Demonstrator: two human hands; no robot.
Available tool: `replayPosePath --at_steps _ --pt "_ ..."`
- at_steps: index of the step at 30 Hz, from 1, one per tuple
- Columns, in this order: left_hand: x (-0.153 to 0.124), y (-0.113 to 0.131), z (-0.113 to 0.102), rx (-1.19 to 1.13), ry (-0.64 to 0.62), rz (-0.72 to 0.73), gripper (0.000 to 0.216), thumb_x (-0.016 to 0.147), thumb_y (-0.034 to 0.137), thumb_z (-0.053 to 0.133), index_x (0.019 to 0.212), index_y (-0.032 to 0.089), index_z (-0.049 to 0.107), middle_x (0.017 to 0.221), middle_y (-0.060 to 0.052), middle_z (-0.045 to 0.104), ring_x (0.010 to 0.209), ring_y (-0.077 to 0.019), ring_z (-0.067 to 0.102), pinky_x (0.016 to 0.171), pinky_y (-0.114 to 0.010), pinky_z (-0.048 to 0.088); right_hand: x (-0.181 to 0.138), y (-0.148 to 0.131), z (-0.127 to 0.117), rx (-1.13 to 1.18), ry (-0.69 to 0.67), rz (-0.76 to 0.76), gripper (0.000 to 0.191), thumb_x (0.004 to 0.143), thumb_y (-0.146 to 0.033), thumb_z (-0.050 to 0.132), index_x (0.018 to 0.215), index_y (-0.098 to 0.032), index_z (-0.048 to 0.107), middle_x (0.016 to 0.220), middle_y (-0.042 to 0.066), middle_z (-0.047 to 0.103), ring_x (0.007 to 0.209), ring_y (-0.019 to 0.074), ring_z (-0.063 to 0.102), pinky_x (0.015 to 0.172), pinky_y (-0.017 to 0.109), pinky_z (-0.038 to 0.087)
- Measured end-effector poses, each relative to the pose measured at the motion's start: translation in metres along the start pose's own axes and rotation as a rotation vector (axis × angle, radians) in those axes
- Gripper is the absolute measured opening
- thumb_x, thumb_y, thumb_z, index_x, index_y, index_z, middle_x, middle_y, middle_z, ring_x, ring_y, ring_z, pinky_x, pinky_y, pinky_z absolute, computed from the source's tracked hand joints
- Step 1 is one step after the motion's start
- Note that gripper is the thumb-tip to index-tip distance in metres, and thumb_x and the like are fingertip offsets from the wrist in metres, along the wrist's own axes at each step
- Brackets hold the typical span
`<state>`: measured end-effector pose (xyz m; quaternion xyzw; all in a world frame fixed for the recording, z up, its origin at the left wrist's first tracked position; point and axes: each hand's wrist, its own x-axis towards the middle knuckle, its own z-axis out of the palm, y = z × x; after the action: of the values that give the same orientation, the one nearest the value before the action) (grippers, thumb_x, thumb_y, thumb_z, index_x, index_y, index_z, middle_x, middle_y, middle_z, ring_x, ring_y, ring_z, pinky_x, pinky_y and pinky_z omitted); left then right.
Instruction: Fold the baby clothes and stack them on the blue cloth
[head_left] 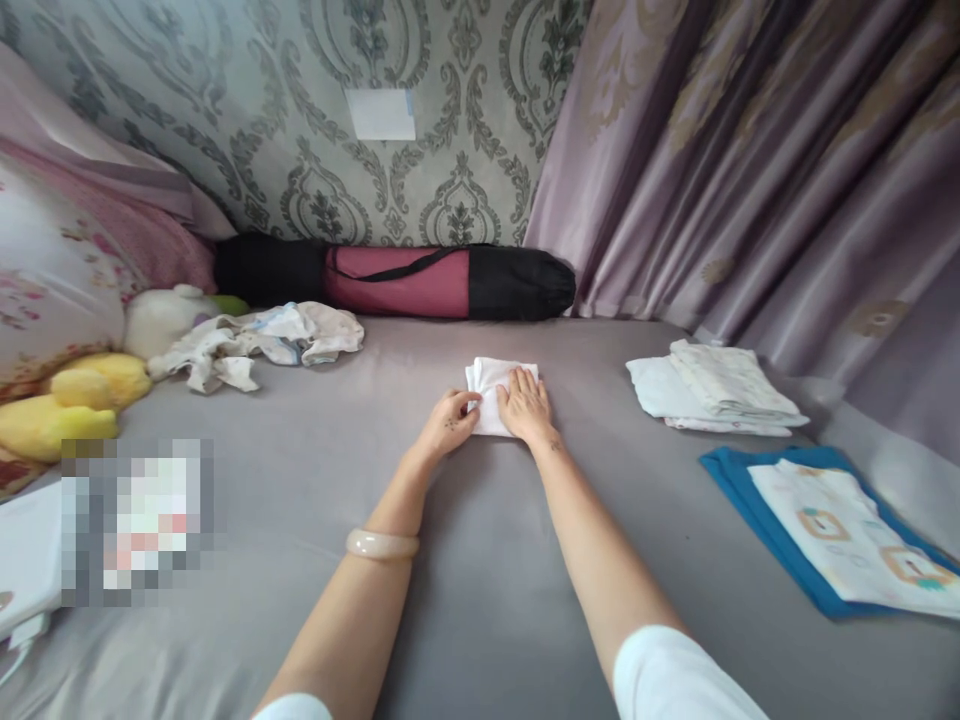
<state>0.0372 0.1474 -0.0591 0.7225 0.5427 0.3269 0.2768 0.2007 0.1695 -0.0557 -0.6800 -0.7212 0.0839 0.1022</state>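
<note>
In the middle of the bed lies a small white folded cloth [491,400], its layers showing at the left side. My left hand [452,420] is at the cloth's left edge, with thumb and fingers closed on the fabric there. Flat on the cloth's right part rests my right hand [526,403], fingers stretched out and pressing on it. A pale bangle [382,545] sits on my left forearm.
A grey sheet [480,580] covers the bed. Folded clothes [720,385] and a blue cloth [750,520] under a printed white garment [840,530] lie right. Crumpled clothes [300,335], yellow plush toys [67,405] are left. A long black-and-maroon bag [405,280] lies behind.
</note>
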Motion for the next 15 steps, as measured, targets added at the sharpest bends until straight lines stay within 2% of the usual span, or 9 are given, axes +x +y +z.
replayPosePath --at_steps 4,8,10,12,14,15 --pt "0.002 -0.005 0.000 -0.037 0.048 -0.040 0.034 0.079 0.019 0.053 0.108 0.013 0.070 0.094 -0.008 0.064 0.078 -0.0155 0.061 0.080 -0.028 0.050 0.003 0.002 -0.001 -0.027 -0.020 0.006 0.059 0.102 -0.037 0.022 0.151 -0.004 0.027 0.159 0.013 0.020 0.147 0.0239 0.013 0.119 0.042 0.007" --pt "0.005 -0.012 -0.002 -0.058 0.131 -0.103 0.034 0.079 0.017 0.051 0.108 0.012 0.069 0.096 -0.010 0.068 0.083 -0.0178 0.062 0.082 -0.030 0.050 0.008 0.002 -0.020 -0.001 -0.114 0.008 0.059 0.101 -0.038 0.025 0.151 -0.006 0.027 0.159 0.014 0.019 0.148 0.0253 0.012 0.119 0.046 0.009" --pt "0.006 -0.016 -0.005 -0.078 0.183 -0.124 0.033 0.079 0.017 0.050 0.105 0.013 0.070 0.098 -0.010 0.070 0.084 -0.0188 0.063 0.082 -0.031 0.050 0.011 -0.002 -0.032 -0.011 -0.007 -0.022 0.058 0.100 -0.035 0.025 0.151 -0.007 0.026 0.159 0.014 0.019 0.148 0.0252 0.010 0.118 0.047 0.007" --pt "0.007 -0.019 -0.008 -0.093 0.242 -0.146 0.032 0.079 0.017 0.049 0.102 0.013 0.071 0.100 -0.011 0.071 0.085 -0.0194 0.064 0.084 -0.032 0.050 0.012 -0.011 -0.039 -0.020 0.185 -0.070 0.057 0.100 -0.032 0.023 0.151 -0.006 0.025 0.159 0.014 0.019 0.148 0.0244 0.008 0.118 0.048 0.005" --pt "0.007 -0.021 -0.011 -0.108 0.293 -0.177 0.031 0.080 0.016 0.048 0.100 0.014 0.071 0.099 -0.011 0.072 0.087 -0.0193 0.065 0.085 -0.031 0.049 0.010 -0.024 -0.038 -0.017 0.323 -0.109 0.057 0.100 -0.030 0.020 0.152 -0.006 0.024 0.159 0.014 0.019 0.148 0.0236 0.008 0.118 0.047 0.004" --pt "0.007 -0.022 -0.012 -0.119 0.311 -0.194 0.031 0.081 0.016 0.047 0.100 0.014 0.071 0.098 -0.011 0.072 0.087 -0.0192 0.065 0.085 -0.031 0.049 0.009 -0.031 -0.034 -0.019 0.348 -0.117 0.057 0.100 -0.030 0.020 0.152 -0.005 0.023 0.160 0.014 0.018 0.148 0.0235 0.007 0.118 0.046 0.004"
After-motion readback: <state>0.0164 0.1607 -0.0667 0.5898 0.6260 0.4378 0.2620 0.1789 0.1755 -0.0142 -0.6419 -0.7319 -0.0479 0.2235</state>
